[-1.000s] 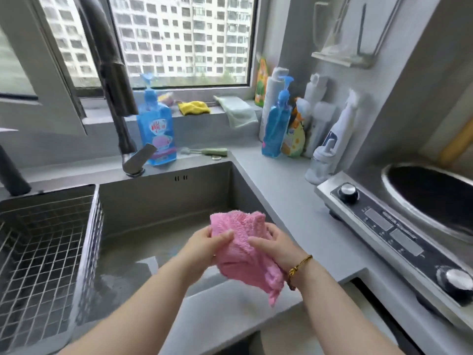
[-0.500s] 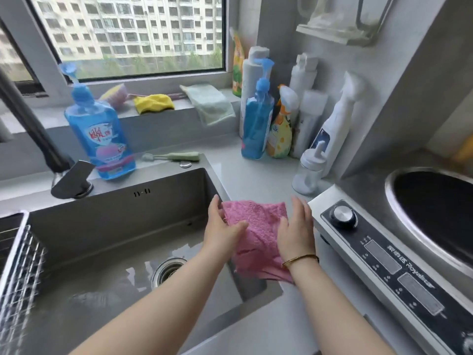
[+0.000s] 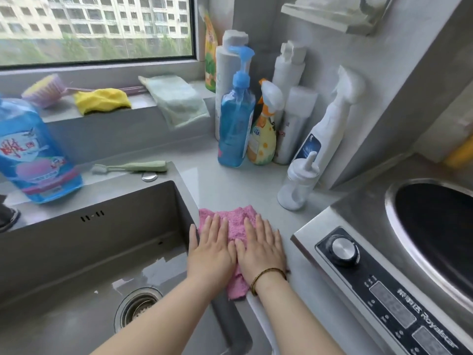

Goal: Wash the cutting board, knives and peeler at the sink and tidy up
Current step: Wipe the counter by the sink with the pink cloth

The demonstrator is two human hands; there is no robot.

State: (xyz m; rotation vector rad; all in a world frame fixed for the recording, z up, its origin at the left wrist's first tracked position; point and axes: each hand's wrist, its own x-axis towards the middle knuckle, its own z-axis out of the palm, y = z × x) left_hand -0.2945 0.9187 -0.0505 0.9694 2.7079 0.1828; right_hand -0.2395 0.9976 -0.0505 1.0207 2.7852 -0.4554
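Plainly, both hands lie flat at the lower centre of the frame: the left hand (image 3: 211,248) and the right hand (image 3: 261,249) sit side by side, fingers (image 3: 222,226) straight and spread, pressing the pink cloth (image 3: 239,219) onto the bench (image 3: 230,185). Neither grips it. The cutting board, knives and peeler do not show anywhere, so this looks like the tidy-up wipe.

The nearest hazard is the sink (image 3: 102,252) to the left. The cloth lies right along its edge, the left thumb reaches over the rim, and the near corner of the cloth sits by the sink's corner. A sideways stroke to the left could drag it into the wet basin.

To the right, the induction cooker (image 3: 384,290) stands close beside the right hand. If the cloth is wet, a stroke that way could carry water against its base or onto the panel around the knob (image 3: 343,248).

Further up, a small clear bottle (image 3: 297,187) stands in the likely path of a forward push. It looks light and narrow, and a flat-handed sweep could tip it.

Beyond it, the blue pump bottle (image 3: 235,124) and the yellow spray bottle (image 3: 263,137) stand packed among tall white bottles in the corner. One knock there could topple several.
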